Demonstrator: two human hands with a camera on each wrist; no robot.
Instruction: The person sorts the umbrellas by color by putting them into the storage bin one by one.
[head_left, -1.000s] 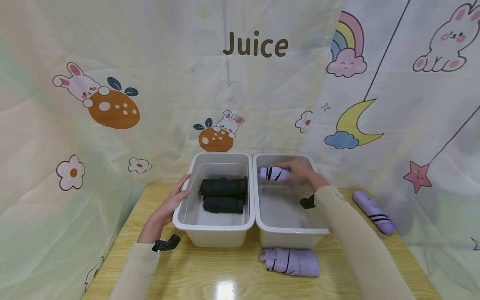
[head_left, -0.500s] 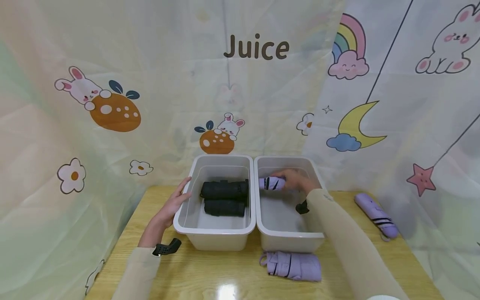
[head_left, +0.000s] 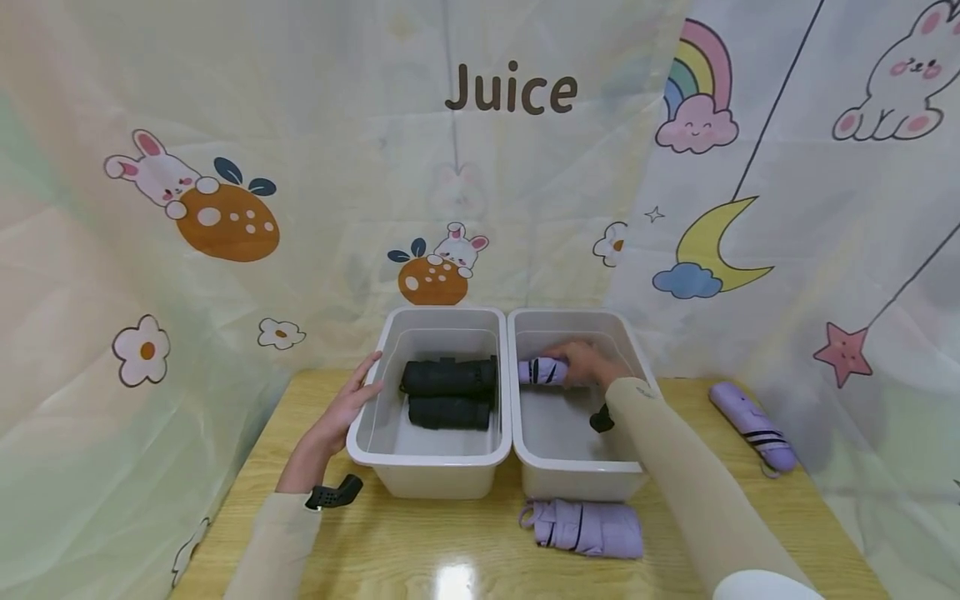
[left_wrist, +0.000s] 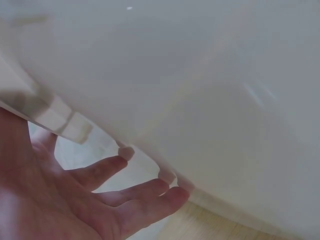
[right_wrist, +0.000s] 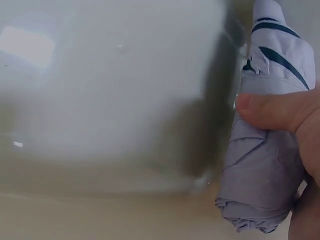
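My right hand (head_left: 588,364) grips a folded lilac umbrella (head_left: 543,371) with dark stripes, low inside the right white bin (head_left: 581,467). In the right wrist view the thumb lies across the rolled fabric of the umbrella (right_wrist: 265,165); the other fingers are mostly hidden. My left hand (head_left: 347,412) rests at the left side of the left white bin (head_left: 427,460). Its fingers are spread and fairly straight, fingertips (left_wrist: 175,195) against the bin's outer wall (left_wrist: 220,115). Two folded black umbrellas (head_left: 450,377) lie side by side in that left bin.
On the wooden table (head_left: 367,550), one lilac umbrella (head_left: 588,529) lies in front of the right bin. Another lilac umbrella (head_left: 752,427) lies at the right edge. The bins stand side by side, with a printed curtain (head_left: 337,208) behind them.
My right hand has lowered the lilac umbrella into the right bin and shifted slightly left toward its inner wall. My left hand has stayed at the left bin's side.
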